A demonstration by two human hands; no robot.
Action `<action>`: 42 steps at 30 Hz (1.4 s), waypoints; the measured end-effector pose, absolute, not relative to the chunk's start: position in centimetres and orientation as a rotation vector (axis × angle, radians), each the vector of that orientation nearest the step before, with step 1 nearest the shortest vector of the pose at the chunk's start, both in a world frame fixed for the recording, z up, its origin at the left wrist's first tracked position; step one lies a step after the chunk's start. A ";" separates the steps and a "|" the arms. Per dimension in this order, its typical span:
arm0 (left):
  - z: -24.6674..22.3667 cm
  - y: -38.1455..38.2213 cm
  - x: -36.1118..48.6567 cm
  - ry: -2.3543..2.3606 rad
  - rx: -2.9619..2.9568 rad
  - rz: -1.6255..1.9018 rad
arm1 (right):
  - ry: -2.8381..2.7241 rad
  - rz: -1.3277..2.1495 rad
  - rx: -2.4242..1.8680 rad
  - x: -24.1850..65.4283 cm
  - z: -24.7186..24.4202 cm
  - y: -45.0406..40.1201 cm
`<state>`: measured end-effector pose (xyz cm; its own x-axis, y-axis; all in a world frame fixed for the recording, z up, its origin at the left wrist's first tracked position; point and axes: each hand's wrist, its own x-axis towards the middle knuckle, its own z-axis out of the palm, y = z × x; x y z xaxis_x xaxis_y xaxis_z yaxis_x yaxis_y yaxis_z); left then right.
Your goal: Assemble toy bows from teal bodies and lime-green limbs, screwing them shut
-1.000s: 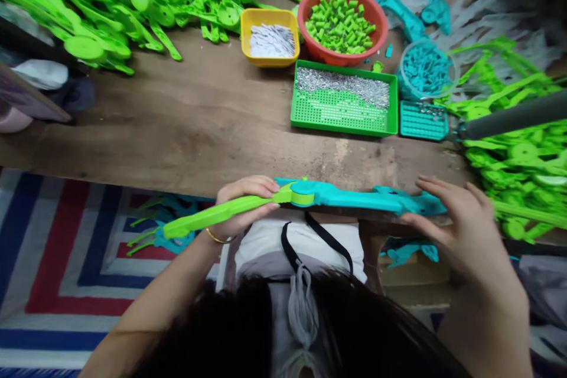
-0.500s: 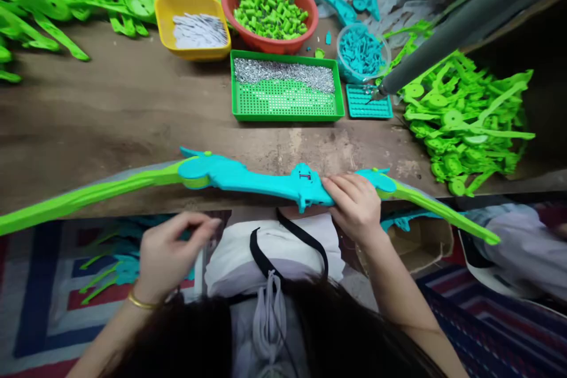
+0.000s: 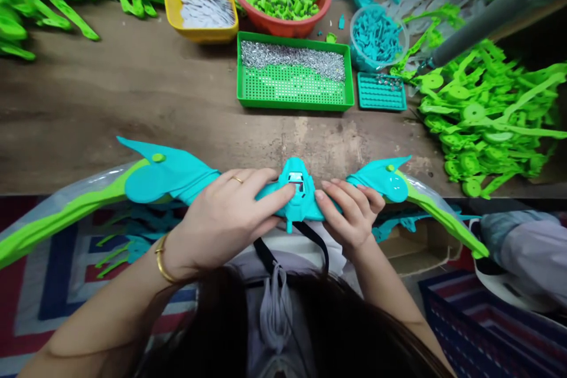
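A toy bow (image 3: 195, 180) with a turquoise middle and bright green limbs lies across the front edge of the table. Its raised centre piece (image 3: 293, 166) faces up and has a small window with a printed mark. My left hand (image 3: 230, 212) wraps round the grip left of the centre, the thumb pressing at the window. To the right of the centre, my right hand (image 3: 352, 209) has its fingers closed over the bow. Both palms hide parts of the turquoise body.
Behind the bow stand a green tray (image 3: 295, 103) of metal screws, a yellow tub (image 3: 201, 35) of white strips, a red bowl (image 3: 283, 26) of green pieces and a round tub (image 3: 354, 56) of turquoise parts. A grey tool (image 3: 482, 18) hangs at right above piled green limbs (image 3: 482, 124).
My left hand has come from below the table edge onto the bow's grip, its thumb at the centre. The bow has tilted, with its centre face turned more upward. My right hand stays on it.
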<state>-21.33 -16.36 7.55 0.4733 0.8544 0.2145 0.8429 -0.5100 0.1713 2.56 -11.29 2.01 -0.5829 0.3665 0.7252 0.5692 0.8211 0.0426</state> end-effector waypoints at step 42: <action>4.5 -13.6 -22.7 1.701 2.569 0.406 | -2.461 0.170 -0.623 3.0 3.4 -6.5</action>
